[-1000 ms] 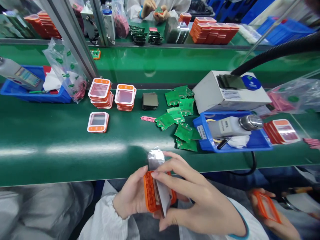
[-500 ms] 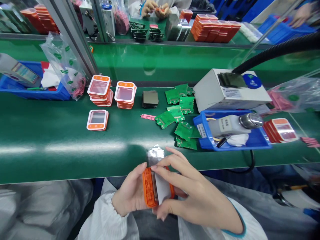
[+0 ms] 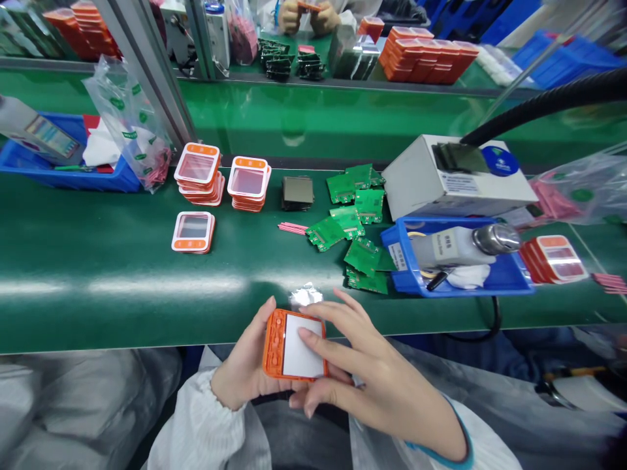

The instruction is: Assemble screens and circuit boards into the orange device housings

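Observation:
My left hand (image 3: pixel 245 365) is closed around an orange plastic case (image 3: pixel 275 346), held tilted just off the table's front edge. A thin white-faced rectangular panel (image 3: pixel 298 352) sits inside the case, next to its moulded strip. My right hand (image 3: pixel 367 365) reaches over from the right with fingers stretched out and thumb apart. Its index fingertip touches the panel's white face. Beyond the case lies a piece of clear, shiny film (image 3: pixel 306 295). Some fingers beneath the case are partly hidden.
Stacked orange-and-white frames (image 3: pixel 197 166), dark square panels (image 3: pixel 297 191), pink strips (image 3: pixel 292 228) and green circuit boards (image 3: pixel 362 254) lie on the green table (image 3: pixel 98 261). To the right are a blue tray (image 3: pixel 460 287) with a bottle and a white box (image 3: pixel 411 176). A co-worker's hands (image 3: pixel 308 16) work opposite.
The white-faced panel, tilted up under my right fingers before, now lies flat in the orange case. The case has turned and shifted left. My right fingers have eased to a light touch.

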{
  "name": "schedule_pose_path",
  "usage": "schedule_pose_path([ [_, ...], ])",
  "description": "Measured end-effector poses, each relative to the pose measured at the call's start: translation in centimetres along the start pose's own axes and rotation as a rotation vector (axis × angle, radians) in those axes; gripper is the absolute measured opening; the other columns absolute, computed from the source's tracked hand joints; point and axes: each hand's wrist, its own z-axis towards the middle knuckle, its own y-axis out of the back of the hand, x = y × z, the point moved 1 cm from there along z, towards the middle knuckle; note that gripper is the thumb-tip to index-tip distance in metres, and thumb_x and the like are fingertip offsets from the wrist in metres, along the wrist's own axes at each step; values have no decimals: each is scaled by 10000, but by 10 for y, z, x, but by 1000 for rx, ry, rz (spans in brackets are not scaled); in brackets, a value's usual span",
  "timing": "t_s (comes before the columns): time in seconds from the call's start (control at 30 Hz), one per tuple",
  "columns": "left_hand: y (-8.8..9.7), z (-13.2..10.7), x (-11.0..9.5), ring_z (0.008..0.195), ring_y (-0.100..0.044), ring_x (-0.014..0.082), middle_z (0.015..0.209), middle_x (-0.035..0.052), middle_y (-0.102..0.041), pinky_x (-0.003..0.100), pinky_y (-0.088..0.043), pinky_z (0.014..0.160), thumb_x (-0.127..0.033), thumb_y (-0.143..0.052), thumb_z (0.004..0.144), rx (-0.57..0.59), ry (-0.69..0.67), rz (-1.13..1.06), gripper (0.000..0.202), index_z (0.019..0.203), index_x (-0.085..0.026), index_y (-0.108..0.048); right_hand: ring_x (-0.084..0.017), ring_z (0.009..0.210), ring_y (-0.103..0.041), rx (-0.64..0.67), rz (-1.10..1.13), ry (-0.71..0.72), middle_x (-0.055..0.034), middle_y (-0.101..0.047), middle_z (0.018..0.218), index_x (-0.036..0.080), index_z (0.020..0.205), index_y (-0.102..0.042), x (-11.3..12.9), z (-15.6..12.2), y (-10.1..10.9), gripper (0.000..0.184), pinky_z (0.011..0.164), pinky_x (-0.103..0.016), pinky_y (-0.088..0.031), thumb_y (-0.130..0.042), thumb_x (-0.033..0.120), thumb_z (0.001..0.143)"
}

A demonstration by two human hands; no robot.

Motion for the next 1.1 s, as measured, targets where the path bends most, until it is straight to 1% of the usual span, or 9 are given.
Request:
schedule_pose_path([
  [0.17, -13, -4, -6, 690, -692, 220, 805, 117, -737, 249, -513, 534, -783, -453, 726, -160, -117, 277, 786, 1041, -100, -682, -267, 1241, -470, -126, -55, 25, -215, -522, 1245, 94, 1244, -484, -2, -4, -8, 405, 985, -476, -481, -591, 287, 904],
  [0.27, -19, -5, -9, 955, -676, 268, 1067, 136, -713, 312, -554, 762, -765, -525, 692, -247, -440, 415, 759, 1088, -137, -680, -288, 1189, -510, -331, -157, -3, -233, -526, 1228, 87, 1223, -495, -3, 1, -18, 424, 936, -490, -509, -653, 219, 853],
  [0.33, -21, -1, -9, 1069, -639, 254, 1188, 97, -674, 312, -522, 896, -621, -672, 695, -304, -637, 429, 609, 1130, -194, -660, -304, 1152, -542, -413, -265, -48, -248, -558, 1189, 82, 1189, -516, -1, 8, -28, 401, 932, -535, -497, -666, 211, 841],
  [0.43, -21, 5, -9, 1044, -657, 204, 1147, 57, -696, 265, -527, 892, -336, -757, 717, -500, -782, 338, 431, 1116, -221, -641, -336, 1192, -533, -314, -336, -69, -285, -580, 1188, 53, 1172, -532, -3, 21, -39, 358, 958, -580, -465, -593, 277, 900],
  [0.5, -19, 4, -12, 970, -686, 206, 1088, 59, -715, 279, -559, 829, -263, -730, 735, -597, -834, 269, 396, 1110, -208, -615, -311, 1216, -529, -191, -215, -49, -252, -576, 1241, 88, 1168, -547, -12, 30, -39, 351, 991, -551, -456, -530, 350, 936],
  [0.6, -17, -5, -22, 918, -702, 264, 1120, 89, -701, 381, -590, 771, -232, -671, 778, -574, -817, 283, 410, 1166, -209, -539, -215, 1087, -609, -177, 19, -107, -111, -646, 1164, 194, 1114, -591, -42, 45, -28, 236, 937, -404, -506, -494, 343, 959],
  [0.67, -17, -13, -26, 934, -696, 305, 1161, 114, -681, 442, -588, 777, -231, -634, 813, -537, -779, 318, 421, 1207, -216, -486, -218, 998, -609, -255, -93, -247, -90, -673, 1043, 188, 1070, -620, -68, 59, -19, 193, 870, -378, -497, -480, 264, 962],
  [0.8, -15, -23, -22, 974, -683, 322, 1185, 138, -664, 480, -567, 832, -235, -584, 857, -491, -713, 366, 411, 1242, -221, -438, -252, 915, -572, -86, -361, -349, -106, -658, 963, 151, 956, -662, -105, 89, -16, 200, 790, -384, -423, -467, 193, 950],
  [1.1, -11, -20, -4, 976, -685, 309, 1173, 148, -664, 479, -548, 863, -257, -582, 861, -458, -509, 439, 396, 1225, -191, -440, -224, 811, -563, -38, -297, -363, -76, -629, 839, 159, 812, -637, -127, 102, -21, 158, 702, -338, -384, -524, 176, 922],
])
